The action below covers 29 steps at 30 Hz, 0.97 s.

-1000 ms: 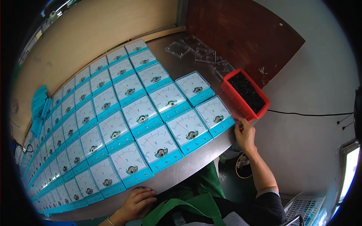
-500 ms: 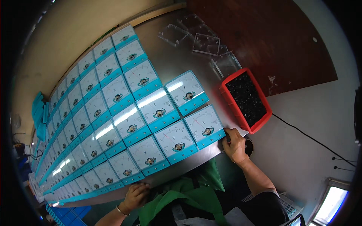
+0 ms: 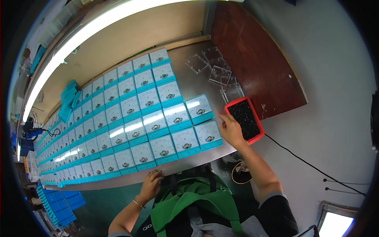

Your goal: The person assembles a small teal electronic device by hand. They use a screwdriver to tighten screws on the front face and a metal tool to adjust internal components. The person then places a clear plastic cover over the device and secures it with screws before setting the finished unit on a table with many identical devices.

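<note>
My right hand [image 3: 233, 132] is over the table between the red bin [image 3: 261, 133] and the nearest panel meters, its fingertips pointing left. Its fingers are bent together; whatever is between them is too small to make out. Small black parts [image 3: 244, 118] fill the bin. Beside the hand lies a panel meter [image 3: 208, 134] with a white dial and turquoise base, and a similar meter [image 3: 198, 108] lies just beyond it. My left hand [image 3: 152, 185] rests on the table's front edge, fingers loosely laid over it and holding nothing.
Rows of similar meters [image 3: 136, 128] cover the table leftward. Clear plastic covers [image 3: 220, 75] lie at the back right, near a brown board [image 3: 256, 67]. Turquoise pieces [image 3: 69, 100] are piled at the far left. A black cable [image 3: 300, 157] runs right from the bin.
My right hand has moved from the table's front corner up beside the bin. My left hand has come onto the table edge, its fingers less curled. The view has tilted up, showing a lamp.
</note>
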Tool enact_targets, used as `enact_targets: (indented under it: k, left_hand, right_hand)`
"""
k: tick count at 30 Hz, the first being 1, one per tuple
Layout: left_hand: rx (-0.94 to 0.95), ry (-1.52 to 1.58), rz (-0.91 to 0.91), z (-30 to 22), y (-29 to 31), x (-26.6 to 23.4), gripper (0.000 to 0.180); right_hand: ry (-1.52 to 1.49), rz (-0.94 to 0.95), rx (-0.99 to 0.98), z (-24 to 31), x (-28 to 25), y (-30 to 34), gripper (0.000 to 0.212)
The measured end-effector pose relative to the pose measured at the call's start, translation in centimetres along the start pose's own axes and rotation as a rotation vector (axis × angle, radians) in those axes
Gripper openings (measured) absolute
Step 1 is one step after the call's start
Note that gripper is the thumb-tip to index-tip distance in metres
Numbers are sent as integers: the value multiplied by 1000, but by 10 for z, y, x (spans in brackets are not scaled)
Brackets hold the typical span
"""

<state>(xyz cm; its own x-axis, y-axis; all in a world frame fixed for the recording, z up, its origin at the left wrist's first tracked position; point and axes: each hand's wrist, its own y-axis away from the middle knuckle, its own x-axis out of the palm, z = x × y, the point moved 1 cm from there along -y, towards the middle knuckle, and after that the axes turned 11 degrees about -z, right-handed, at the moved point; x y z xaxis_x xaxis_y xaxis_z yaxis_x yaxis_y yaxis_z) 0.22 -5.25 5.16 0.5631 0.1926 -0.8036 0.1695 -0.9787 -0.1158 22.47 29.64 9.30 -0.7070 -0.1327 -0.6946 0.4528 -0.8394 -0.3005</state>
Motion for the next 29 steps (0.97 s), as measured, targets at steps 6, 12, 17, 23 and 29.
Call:
enact_targets:
  k: [6, 12, 17, 23, 29]
  left_hand:
    - [-65, 337, 112, 19, -2, -18, 32]
    - [-188, 392, 146, 74, 22, -42, 30]
    - [-295, 345, 218, 76, 40, -40, 28]
    - [-583, 447, 44, 20, 31, -40, 30]
    - [-852, 622, -97, 11, 63, 16, 38]
  right_hand:
    - [138, 161, 333, -22, 75, -60, 46]
    - [150, 130, 314, -39, 62, -85, 49]
    - [387, 192, 225, -26, 62, -134, 49]
    - [264, 95, 222, -108, 97, -167, 53]
    - [213, 109, 47, -43, 65, -163, 53]
